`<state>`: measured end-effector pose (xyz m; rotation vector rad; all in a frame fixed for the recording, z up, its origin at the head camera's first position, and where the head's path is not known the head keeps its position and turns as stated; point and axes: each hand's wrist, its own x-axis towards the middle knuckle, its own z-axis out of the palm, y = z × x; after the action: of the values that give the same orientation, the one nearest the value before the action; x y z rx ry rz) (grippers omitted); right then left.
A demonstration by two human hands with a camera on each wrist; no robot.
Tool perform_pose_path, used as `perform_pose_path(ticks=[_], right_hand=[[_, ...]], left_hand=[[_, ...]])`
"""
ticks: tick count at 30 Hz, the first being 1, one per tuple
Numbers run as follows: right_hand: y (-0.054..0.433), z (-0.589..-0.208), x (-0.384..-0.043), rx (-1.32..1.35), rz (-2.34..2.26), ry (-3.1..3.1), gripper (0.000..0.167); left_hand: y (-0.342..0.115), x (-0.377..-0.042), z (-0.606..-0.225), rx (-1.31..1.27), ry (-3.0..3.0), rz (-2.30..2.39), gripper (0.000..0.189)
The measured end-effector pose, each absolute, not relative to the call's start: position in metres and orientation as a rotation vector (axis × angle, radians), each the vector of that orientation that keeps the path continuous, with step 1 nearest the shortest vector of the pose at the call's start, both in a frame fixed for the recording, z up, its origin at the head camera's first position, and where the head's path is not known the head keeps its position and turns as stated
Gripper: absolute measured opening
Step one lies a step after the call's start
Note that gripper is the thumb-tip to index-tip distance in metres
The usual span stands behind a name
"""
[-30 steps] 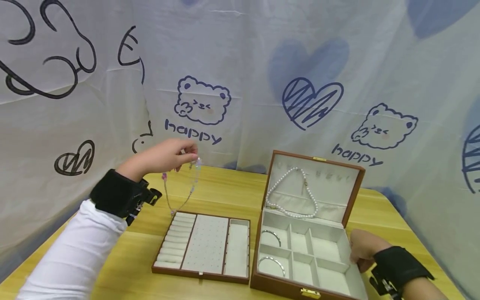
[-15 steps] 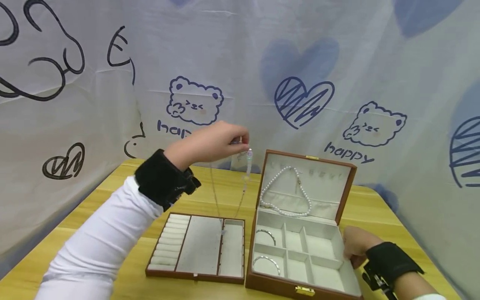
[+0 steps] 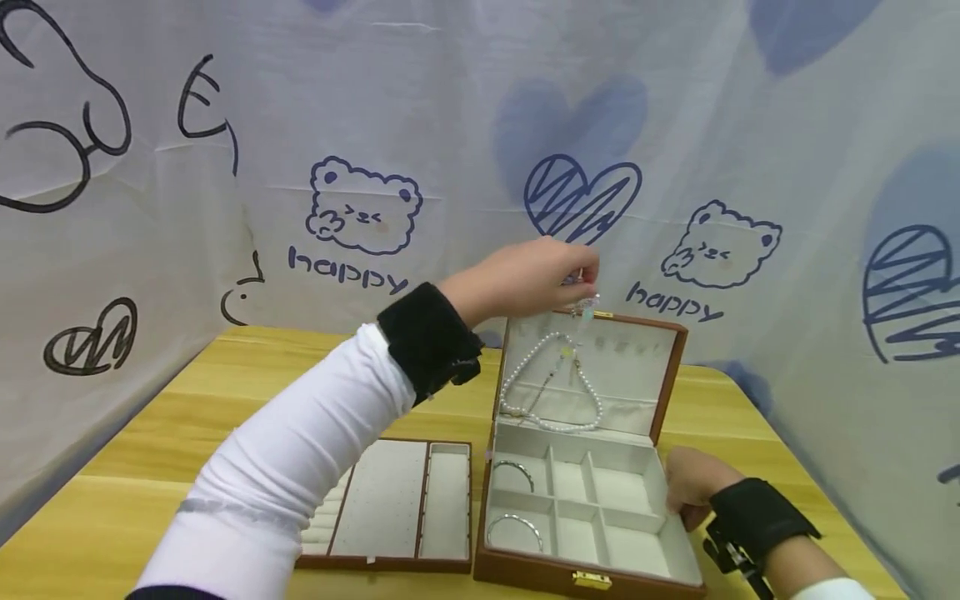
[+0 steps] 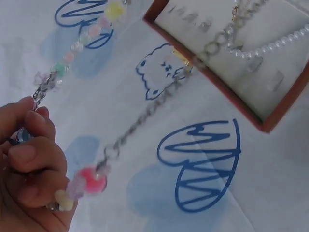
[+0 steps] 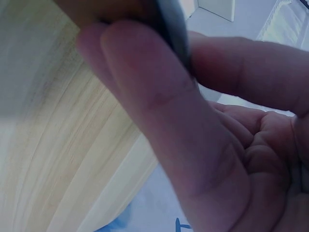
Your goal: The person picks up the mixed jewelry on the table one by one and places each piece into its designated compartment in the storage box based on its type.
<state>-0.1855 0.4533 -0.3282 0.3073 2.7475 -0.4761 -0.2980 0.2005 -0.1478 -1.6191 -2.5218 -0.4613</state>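
Note:
Raised over the open lid of a brown jewelry box [image 3: 534, 575], my left hand [image 3: 534, 277] pinches a beaded necklace [image 4: 83, 44]. Its pastel beads, pink bead [image 4: 92, 180] and metal chain [image 4: 145, 119] hang from the fingers in the left wrist view. In the head view the strand dangles in front of the lid. My right hand [image 3: 693, 483] grips the box's right side wall, thumb and fingers on opposite faces of it in the right wrist view. A white pearl necklace [image 4: 270, 49] hangs inside the lid. Two silver bangles [image 3: 519, 472] lie in the left compartments.
Left of the box lies a shallow jewelry tray [image 3: 382, 500] with ring rolls, a flat panel and a long slot; my left sleeve [image 3: 300, 450] covers part of it. Both stand on a yellow wooden table [image 3: 180, 408]. A printed curtain [image 3: 450, 92] hangs behind.
My left hand has carried the beaded necklace rightward, from beyond the tray to over the box's lid. My right hand stays on the box wall. The head view has shifted slightly.

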Motion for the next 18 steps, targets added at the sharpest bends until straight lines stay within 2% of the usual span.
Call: perform_pose_path(ticks=[8,18], right_hand=[[0.441,-0.332,-0.188,0.287,-0.466,2.74,0.013],[0.422,-0.33,-0.194,0.321,-0.455,2.716,0.008]], left_hand=[[0.231,-0.309,-0.155,-1.632,-2.565,-0.462,0.02],[0.244,-0.317,-0.15,-1.565,-2.522,-0.502,0.019]])
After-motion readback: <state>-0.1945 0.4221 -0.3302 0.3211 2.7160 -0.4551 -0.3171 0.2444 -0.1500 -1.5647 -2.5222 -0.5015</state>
